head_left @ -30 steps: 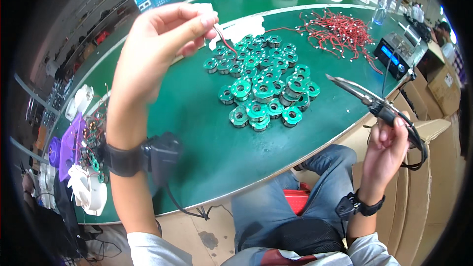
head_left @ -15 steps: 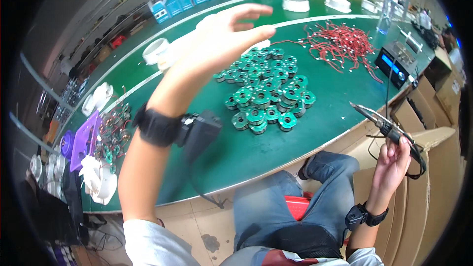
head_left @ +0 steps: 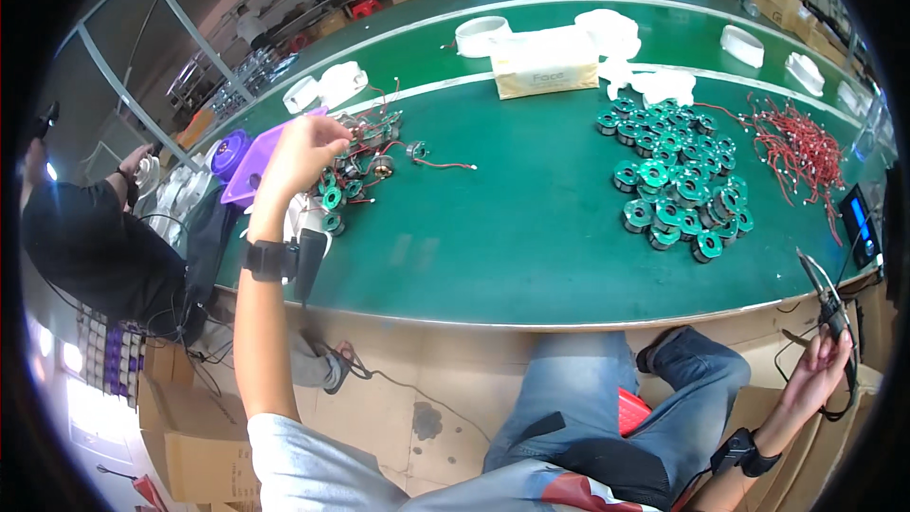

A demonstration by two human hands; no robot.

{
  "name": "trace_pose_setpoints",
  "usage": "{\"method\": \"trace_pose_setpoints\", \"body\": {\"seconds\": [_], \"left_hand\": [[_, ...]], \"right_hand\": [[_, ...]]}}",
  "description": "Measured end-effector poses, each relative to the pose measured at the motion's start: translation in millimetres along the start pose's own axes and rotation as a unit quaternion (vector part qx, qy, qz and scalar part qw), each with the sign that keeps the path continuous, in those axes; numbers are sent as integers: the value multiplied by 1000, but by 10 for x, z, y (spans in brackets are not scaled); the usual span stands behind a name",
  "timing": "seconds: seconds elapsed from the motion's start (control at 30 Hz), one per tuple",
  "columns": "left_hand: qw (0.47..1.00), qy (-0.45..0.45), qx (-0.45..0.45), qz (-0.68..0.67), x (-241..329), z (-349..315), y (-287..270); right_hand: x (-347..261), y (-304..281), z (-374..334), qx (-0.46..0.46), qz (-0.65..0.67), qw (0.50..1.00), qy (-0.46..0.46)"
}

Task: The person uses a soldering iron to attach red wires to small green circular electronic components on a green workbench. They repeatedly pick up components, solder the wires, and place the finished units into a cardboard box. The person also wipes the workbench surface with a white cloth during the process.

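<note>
My left hand (head_left: 308,154) hovers over the far-left part of the table with its fingers curled inward. Whatever it may hold is hidden. Beneath and beside it lies a heap of small wired motor parts (head_left: 383,167) with green tops, copper coils and red leads. One part with a red lead (head_left: 417,150) sits slightly apart on the right. Off the table's right edge, my right hand (head_left: 817,372) grips a soldering iron (head_left: 830,308), its pale tip pointing up and left. A large cluster of green-topped round motor parts (head_left: 687,192) stands right of centre.
Red wires (head_left: 794,152) are heaped at the right, near a black device with a lit display (head_left: 861,226). A tissue pack (head_left: 545,66) and white plastic rings (head_left: 742,45) stand farther back. A purple tray (head_left: 248,173) is at the left, with another person's dark clothing (head_left: 104,237) beyond.
The view has turned left. My left hand has gone from above the table's middle to the left heap, and its spread fingers have curled. The right hand still holds the soldering iron.
</note>
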State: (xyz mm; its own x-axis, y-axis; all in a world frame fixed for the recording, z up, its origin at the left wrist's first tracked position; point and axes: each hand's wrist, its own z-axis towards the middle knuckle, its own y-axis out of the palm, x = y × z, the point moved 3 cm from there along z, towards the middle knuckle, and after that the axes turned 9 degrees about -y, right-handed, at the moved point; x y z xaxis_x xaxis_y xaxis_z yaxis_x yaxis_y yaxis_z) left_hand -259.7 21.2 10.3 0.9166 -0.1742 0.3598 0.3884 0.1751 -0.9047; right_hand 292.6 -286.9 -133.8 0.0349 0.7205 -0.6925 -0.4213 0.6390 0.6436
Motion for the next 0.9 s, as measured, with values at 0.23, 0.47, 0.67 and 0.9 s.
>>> {"method": "trace_pose_setpoints", "body": {"seconds": [0.23, 0.47, 0.67, 0.9], "left_hand": [[984, 116, -18, 132, 359, 29, 474], [925, 268, -36, 268, 875, -92, 995], [955, 235, -17, 178, 809, -127, 983], [955, 221, -64, 186, 784, -96, 965]], "right_hand": [[8, 84, -87, -40, 19, 999, 12], [-67, 145, -147, -22, 17, 999, -16], [-85, 247, -190, -37, 14, 999, -14], [-92, 283, -210, -27, 10, 999, -16]]}}
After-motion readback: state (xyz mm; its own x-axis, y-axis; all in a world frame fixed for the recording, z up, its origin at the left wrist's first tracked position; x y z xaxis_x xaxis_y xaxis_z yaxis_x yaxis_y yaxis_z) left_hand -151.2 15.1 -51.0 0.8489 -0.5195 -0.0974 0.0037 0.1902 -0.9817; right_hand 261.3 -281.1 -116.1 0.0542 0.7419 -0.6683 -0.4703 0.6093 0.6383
